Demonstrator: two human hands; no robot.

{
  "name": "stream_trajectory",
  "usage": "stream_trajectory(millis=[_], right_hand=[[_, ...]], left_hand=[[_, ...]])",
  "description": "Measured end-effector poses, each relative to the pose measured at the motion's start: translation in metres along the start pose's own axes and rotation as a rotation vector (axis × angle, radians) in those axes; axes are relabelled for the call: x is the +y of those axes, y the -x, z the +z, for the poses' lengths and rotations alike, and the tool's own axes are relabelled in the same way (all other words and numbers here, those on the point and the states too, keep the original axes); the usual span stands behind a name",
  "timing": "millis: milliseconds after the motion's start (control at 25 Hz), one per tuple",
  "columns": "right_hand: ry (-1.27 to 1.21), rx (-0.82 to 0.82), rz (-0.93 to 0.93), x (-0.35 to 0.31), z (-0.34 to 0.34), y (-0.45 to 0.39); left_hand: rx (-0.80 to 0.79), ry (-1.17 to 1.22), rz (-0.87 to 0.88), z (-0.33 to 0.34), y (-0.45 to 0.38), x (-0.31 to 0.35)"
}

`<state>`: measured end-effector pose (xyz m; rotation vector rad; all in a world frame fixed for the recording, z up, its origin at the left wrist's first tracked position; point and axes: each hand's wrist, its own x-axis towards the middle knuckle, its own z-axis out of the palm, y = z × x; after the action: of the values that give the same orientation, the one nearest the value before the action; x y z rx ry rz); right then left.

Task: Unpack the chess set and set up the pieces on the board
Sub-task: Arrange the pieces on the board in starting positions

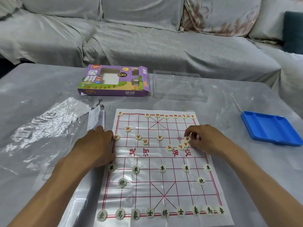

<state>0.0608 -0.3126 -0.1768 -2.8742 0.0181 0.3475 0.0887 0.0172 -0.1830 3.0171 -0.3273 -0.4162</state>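
Observation:
A white plastic xiangqi board (pixel 164 182) with red lines lies flat on the table. Black-lettered round pieces (pixel 164 212) stand in rows on its near half. Red-lettered pieces (pixel 157 115) line the far edge, and others sit scattered near the river. My right hand (pixel 203 138) pinches a red-lettered piece (pixel 187 138) over the board's right side, beside a small cluster of red pieces (pixel 181 146). My left hand (pixel 96 145) rests flat on the board's left edge, fingers straight, next to a red piece (pixel 116 137).
The purple set box (pixel 114 81) lies beyond the board, a clear plastic tray (pixel 178 86) to its right. Crumpled clear wrapping (pixel 45 126), a paper leaflet (pixel 95 119) and metal rings (pixel 100 102) are at the left. A blue tray (pixel 270 128) sits at the right. A covered sofa (pixel 147 38) stands behind.

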Motion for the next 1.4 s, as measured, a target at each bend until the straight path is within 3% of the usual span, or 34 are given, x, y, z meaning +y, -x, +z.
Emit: stream_trajectory(millis=[240, 480, 760, 1200, 1400], right_hand=[[0.058, 0.079, 0.012, -0.009, -0.004, -0.002], [-0.082, 0.231, -0.124, -0.072, -0.006, -0.041], [0.006, 0.219, -0.122, -0.126, 0.015, -0.109], [0.010, 0.148, -0.100, -0.129, 0.016, -0.120], [-0.101, 0.214, -0.035, -0.085, -0.013, -0.044]], left_hand=[[-0.010, 0.007, -0.016, -0.002, 0.002, 0.002], [-0.013, 0.008, -0.023, -0.002, 0.005, 0.004], [0.029, -0.017, -0.019, 0.002, 0.005, 0.003], [0.049, -0.030, -0.009, 0.002, 0.005, 0.003], [0.010, -0.006, -0.010, 0.002, 0.002, 0.001]])
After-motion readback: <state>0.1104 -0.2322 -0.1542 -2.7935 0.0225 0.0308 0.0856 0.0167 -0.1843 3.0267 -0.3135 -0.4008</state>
